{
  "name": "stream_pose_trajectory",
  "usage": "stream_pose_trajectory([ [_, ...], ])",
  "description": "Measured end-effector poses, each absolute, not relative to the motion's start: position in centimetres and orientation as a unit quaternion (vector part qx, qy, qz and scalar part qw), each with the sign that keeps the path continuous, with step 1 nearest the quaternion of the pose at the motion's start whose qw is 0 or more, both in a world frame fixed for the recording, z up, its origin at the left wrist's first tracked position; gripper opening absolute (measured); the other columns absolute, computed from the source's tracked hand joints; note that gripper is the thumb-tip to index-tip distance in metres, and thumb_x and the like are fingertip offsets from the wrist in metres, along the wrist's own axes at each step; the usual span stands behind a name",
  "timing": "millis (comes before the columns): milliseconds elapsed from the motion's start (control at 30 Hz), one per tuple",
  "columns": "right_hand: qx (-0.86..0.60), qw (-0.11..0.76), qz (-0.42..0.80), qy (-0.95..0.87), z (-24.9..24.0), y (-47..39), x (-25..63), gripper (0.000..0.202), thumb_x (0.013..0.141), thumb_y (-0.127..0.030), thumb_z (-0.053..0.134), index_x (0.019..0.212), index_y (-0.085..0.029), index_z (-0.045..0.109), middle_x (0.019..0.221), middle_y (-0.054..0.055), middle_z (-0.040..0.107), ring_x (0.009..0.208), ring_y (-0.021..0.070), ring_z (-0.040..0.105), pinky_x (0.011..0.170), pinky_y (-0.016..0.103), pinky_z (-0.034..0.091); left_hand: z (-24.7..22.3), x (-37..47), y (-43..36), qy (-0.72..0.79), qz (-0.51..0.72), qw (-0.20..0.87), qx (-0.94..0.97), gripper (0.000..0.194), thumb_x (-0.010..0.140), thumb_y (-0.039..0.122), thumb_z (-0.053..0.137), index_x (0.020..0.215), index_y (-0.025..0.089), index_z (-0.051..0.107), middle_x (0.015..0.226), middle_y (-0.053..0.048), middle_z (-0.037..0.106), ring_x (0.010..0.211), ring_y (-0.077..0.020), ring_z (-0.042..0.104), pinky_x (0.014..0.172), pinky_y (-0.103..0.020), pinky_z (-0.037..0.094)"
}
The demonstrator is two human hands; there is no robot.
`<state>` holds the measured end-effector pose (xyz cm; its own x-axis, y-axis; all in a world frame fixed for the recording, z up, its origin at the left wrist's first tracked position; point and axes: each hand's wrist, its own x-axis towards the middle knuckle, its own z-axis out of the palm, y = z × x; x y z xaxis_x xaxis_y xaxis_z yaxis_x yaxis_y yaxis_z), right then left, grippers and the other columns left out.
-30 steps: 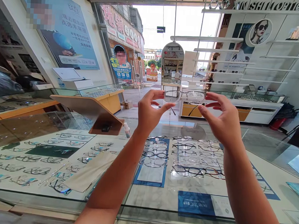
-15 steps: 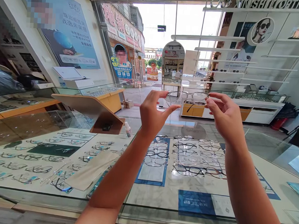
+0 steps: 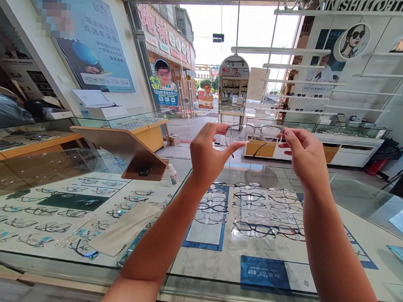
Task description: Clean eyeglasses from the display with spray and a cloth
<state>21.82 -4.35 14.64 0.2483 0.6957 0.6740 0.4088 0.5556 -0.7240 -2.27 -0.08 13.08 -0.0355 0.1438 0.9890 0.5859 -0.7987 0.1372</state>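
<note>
A pair of eyeglasses [image 3: 242, 133] with a thin, clear-looking frame is held up above the glass counter, its lenses side by side. My left hand [image 3: 210, 149] pinches its left end, with the thumb stretched out below the left lens. At the other end, the fingertips of my right hand [image 3: 304, 149] close on the frame near the hinge. A dark temple tip hangs below the lenses. Beneath my arms, several rows of eyeglasses [image 3: 253, 229] lie inside the glass display case.
A beige cloth [image 3: 125, 230] lies on the counter left of my arm. Beyond it stand a small white spray bottle [image 3: 172, 174] and a tilted brown stand [image 3: 121, 142]. An arched mirror [image 3: 235, 65] and white shelves [image 3: 294, 81] are across the room.
The eyeglasses have shifted slightly right and tilted a little in my hands. Both hands keep their hold, with a small movement of the right fingers.
</note>
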Motion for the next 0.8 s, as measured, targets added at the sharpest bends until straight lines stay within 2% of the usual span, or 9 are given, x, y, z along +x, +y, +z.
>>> stream_pose_trajectory([
  [233,-0.449,0.664,0.085,-0.592,14.74,-4.64,21.89,0.035,0.096,-0.057,0.067,0.106,-0.025,0.076,0.107,0.009,0.082,0.098,0.0270,0.078,0.088,0.047,0.065,13.01,-2.39,0.40,-0.261,-0.679,0.122,-0.676,0.051,0.079,0.046,0.096,0.119,0.029,0.068,0.109,-0.005,0.080,0.102,-0.0239,0.078,0.072,-0.035,0.062],
  [467,-0.443,0.651,0.060,-0.613,14.63,-4.50,22.13,0.035,0.099,-0.058,0.066,0.110,-0.026,0.074,0.112,0.009,0.082,0.104,0.0273,0.078,0.085,0.046,0.066,12.93,-2.48,0.84,-0.244,-0.686,0.119,-0.675,0.051,0.083,0.048,0.092,0.124,0.031,0.067,0.115,-0.005,0.078,0.111,-0.0253,0.077,0.079,-0.037,0.065],
  [800,-0.442,0.654,0.095,-0.607,14.80,-5.23,21.78,0.038,0.098,-0.059,0.066,0.114,-0.025,0.073,0.112,0.010,0.083,0.099,0.0273,0.081,0.076,0.042,0.068,13.02,-2.52,0.76,-0.226,-0.688,0.142,-0.675,0.053,0.084,0.051,0.090,0.127,0.030,0.067,0.120,-0.006,0.077,0.114,-0.0251,0.074,0.082,-0.037,0.066],
])
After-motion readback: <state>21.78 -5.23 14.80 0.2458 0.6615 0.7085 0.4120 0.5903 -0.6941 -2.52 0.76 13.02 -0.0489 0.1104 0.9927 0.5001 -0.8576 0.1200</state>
